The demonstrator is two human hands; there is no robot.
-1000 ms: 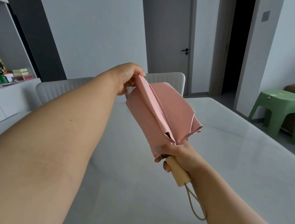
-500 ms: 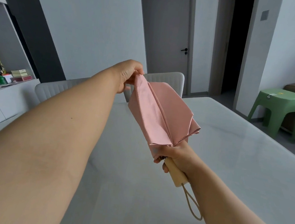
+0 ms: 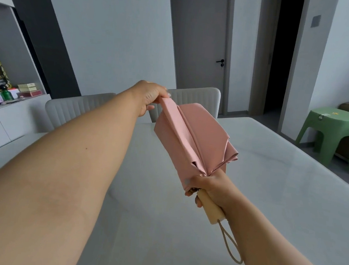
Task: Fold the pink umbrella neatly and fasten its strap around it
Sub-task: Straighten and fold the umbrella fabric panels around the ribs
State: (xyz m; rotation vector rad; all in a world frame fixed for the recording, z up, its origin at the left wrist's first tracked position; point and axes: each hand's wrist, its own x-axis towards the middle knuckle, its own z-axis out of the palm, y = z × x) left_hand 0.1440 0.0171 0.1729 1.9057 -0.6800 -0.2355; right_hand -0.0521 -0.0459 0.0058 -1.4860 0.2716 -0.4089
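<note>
The collapsed pink fabric umbrella [image 3: 191,142] is held in the air above the pale glossy worktop [image 3: 270,183], touching nothing but the hands. The right hand [image 3: 209,186] has its grip closed around the base of the canopy, just above the light wooden handle [image 3: 211,209]; a beige cord loop [image 3: 231,245] hangs from the handle end. The left hand [image 3: 149,96] pinches the far tip of one fabric panel and holds it stretched away from the handle.

Status, as a judgement: the shaft appears retracted and the canopy is closed. One panel is drawn flat, and creases run lengthwise along it. The remaining panels on the right side flare out loosely. They are not yet laid around the shaft.

Remaining work: flatten the other panels, wrap the fabric around the shaft, then fasten the strap. The strap cannot be identified in this view.
</note>
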